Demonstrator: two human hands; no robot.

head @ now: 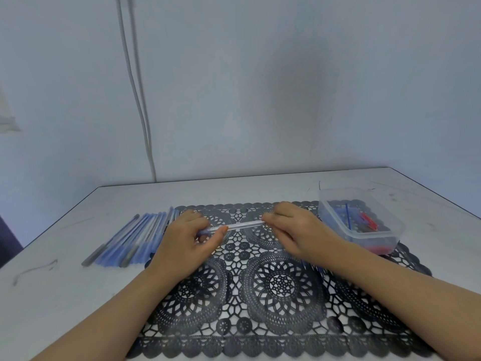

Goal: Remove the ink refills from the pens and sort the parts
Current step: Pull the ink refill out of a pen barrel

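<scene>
**One pen held between both hands, over the mat**

At your far left, a row of pens (135,238) lies on the white table (65,295), packed side by side and slanted, just beside the left edge of the black lace mat (281,282). Most have blue ends and a few have grey ones.

Your left hand (187,235) is next to that row, over the mat. Its thumb and curled fingers pinch the blue end of a clear pen (242,225). The pen runs almost level between your hands, with its right end slightly farther from you.

Your right hand (289,225) grips the other end, fingers curled round the clear barrel. Motion blur hides whether the pen has begun to come apart.

Some thin blue streaks lie on the mat just under your right wrist, too blurred to name.

At the right, a clear plastic box (369,239) sits on the mat's far right corner. It holds a thin blue refill (347,216) leaning against the wall, and red and blue parts (368,221) on the bottom.
</scene>
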